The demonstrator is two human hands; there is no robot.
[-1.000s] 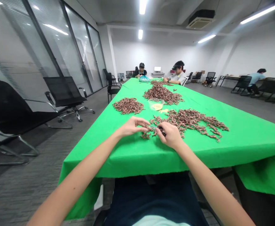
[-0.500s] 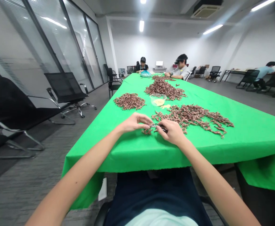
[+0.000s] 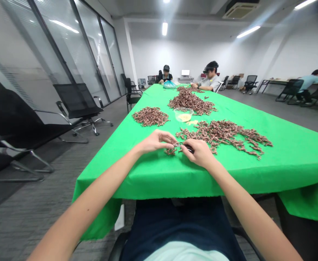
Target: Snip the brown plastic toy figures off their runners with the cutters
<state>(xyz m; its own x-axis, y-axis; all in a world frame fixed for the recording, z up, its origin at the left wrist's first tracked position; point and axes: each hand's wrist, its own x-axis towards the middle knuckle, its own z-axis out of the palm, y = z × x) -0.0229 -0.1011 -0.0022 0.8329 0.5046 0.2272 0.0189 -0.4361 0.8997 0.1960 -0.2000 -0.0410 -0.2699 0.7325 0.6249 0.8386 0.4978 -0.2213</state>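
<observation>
My right hand (image 3: 199, 151) is closed around a dark-handled tool (image 3: 189, 148); its slim metal tip points left, but its exact kind is too small to make out. Against that tip, the thumb and fingers of my left hand (image 3: 157, 141) are pinched together, and what they hold is mostly hidden. Below the fingertips lies a small cluster of brown knobbly pieces (image 3: 170, 152). Just beyond my right hand spreads a loose heap of the same twisted brown pieces (image 3: 224, 132). A clear plastic bowl (image 3: 176, 115) with pale yellow bits stands beyond both hands.
A green cloth (image 3: 148, 177) covers the long table. Left of the bowl is a smaller brown pile (image 3: 150, 116), and behind it a bigger one (image 3: 190, 101). A blue bag (image 3: 169, 85) and two people sit farther back. Black chairs (image 3: 76, 101) stand at left.
The view has shifted very slightly. Both hands keep nearly the same pose at the tool's tip, and the piles look unchanged.
</observation>
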